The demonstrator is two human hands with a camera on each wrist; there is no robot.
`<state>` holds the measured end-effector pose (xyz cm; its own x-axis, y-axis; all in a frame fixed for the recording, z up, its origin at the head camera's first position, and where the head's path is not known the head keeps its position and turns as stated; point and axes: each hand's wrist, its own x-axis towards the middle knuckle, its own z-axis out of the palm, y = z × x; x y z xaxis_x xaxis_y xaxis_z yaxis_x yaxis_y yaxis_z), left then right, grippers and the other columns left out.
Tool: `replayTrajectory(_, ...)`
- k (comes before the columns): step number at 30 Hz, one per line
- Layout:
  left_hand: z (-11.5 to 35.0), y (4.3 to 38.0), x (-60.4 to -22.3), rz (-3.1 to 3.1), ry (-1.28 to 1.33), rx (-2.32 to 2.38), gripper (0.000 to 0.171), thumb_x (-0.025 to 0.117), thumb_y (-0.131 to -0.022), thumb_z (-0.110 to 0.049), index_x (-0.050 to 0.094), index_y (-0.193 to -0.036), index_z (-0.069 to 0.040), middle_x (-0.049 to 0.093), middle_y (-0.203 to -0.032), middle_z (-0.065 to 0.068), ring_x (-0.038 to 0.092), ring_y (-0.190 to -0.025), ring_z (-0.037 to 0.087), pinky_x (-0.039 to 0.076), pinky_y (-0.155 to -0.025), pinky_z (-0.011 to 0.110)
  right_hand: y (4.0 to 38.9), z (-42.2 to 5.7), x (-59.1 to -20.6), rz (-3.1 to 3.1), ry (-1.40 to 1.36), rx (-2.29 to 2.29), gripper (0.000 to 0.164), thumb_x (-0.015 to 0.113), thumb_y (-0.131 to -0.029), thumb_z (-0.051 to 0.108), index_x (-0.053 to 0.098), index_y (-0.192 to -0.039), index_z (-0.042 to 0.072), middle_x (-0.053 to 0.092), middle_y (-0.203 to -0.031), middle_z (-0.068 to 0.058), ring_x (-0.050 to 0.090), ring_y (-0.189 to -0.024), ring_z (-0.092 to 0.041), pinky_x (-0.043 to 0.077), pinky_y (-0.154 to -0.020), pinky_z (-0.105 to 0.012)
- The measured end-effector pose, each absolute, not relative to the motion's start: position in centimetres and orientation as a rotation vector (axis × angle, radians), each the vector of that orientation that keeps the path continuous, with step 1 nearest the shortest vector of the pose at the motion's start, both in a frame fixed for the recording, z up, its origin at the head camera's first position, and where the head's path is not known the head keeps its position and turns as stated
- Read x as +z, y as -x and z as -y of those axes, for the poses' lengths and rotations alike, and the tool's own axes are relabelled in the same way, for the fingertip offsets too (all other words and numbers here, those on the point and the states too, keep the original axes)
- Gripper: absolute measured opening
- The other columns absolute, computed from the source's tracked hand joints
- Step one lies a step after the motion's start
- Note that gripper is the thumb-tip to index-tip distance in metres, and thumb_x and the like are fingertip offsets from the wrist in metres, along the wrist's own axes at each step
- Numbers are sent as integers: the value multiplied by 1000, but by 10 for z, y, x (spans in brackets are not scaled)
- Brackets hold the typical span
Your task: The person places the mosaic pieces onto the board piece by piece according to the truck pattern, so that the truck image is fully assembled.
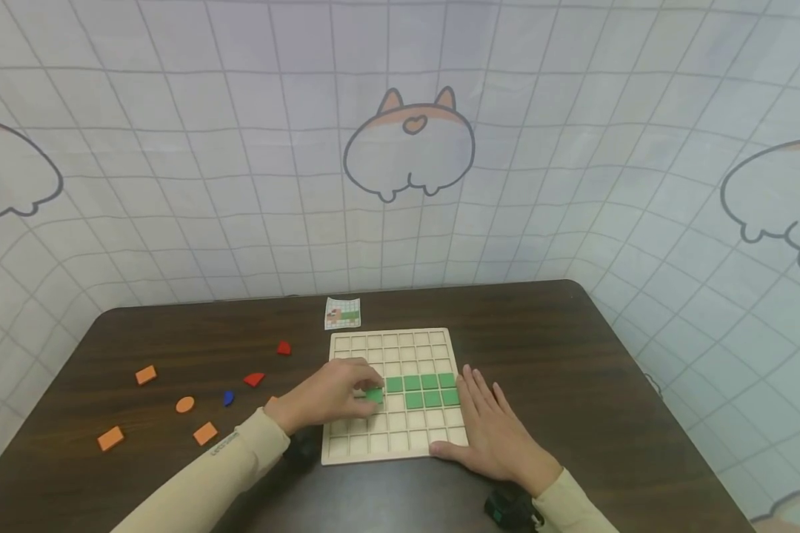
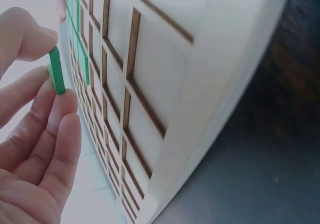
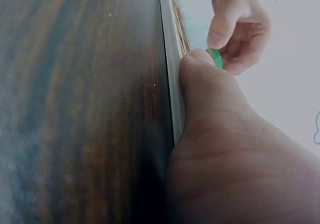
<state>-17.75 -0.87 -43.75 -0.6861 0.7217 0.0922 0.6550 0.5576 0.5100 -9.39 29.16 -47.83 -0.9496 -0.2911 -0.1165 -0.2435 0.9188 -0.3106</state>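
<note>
My left hand (image 1: 340, 394) pinches a green square tile (image 2: 56, 71) between thumb and fingertips, held over the left part of the wooden grid board (image 1: 390, 443). In the left wrist view the tile stands edge-on, apart from the board's surface. Several green tiles (image 1: 432, 400) sit in two rows of cells at the board's right side, and the lower row is shorter at its left end. My right hand (image 1: 496, 437) lies flat with straight fingers along the board's right edge, its thumb (image 3: 205, 79) at the near right corner.
Left of the board lie orange rectangles (image 1: 110, 438), an orange oval (image 1: 184, 404), a blue piece (image 1: 229, 398) and red pieces (image 1: 254, 379). A small printed pattern card (image 1: 343, 313) lies behind the board. The dark wooden table (image 1: 573, 370) meets a grid-patterned curtain (image 1: 240, 185) at the back.
</note>
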Motion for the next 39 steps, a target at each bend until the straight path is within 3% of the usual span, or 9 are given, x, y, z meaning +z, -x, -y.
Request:
replayTrajectory(16, -13, 178, -441, -2636, -1201, 779, 26, 73, -86, -20, 79, -110, -13, 75, -102, -1, 67, -90, 9, 56, -82, 26, 91, -291, -477, -2913, 416, -439, 120, 48, -86, 87, 12, -166, 4, 6, -175, -16, 8, -164, -33, 14, -130, -62)
replayTrajectory(31, -23, 177, -445, -2587, -1218, 778, 23, 75, -84, -16, 79, -107, -12, 74, -97, 0, 58, -83, 9, 51, -77, 23, 90, -292, -480, -2902, 411, -439, 119, 47, -87, 86, 11, -166, 5, 4, -175, -16, 7, -164, -33, 13, -130, -63)
replayTrajectory(39, -25, 181, -446, -2573, -1205, 802, 26, 75, -84, -13, 79, -110, -10, 77, -105, 1, 66, -91, 11, 56, -83, 27, 95, -292, -478, -2906, 413, -416, 120, 46, -87, 87, 10, -166, 5, 4, -175, -16, 7, -165, -33, 13, -131, -62)
